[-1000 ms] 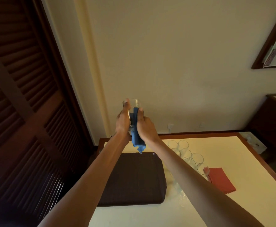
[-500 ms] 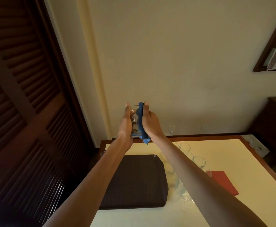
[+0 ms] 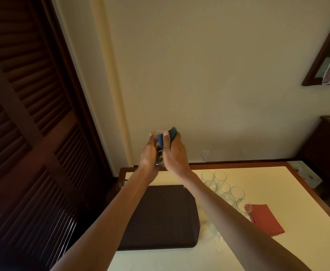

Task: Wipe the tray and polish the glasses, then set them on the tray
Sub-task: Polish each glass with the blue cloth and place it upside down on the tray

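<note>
Left hand (image 3: 149,153) grip clenched round a clear tumbler (image 3: 158,153), held up in front of the wall, above the far edge of the dark brown tray (image 3: 160,218). Right hand (image 3: 174,155) grip pinches a blue cloth (image 3: 168,136) against the tumbler's rim; cloth possibly tucked inside, hard to tell. Tray lies flat on the cream surface (image 3: 277,182). Other glasses (image 3: 223,187) are clustered just right of it, with a red cloth (image 3: 265,220) beside them.

A dining room, it seems. Glasses (image 3: 223,186) stand on a wood-rimmed table (image 3: 267,182), louvered doors (image 3: 33,114) left of it, a framed picture (image 3: 328,61) above its right end.
</note>
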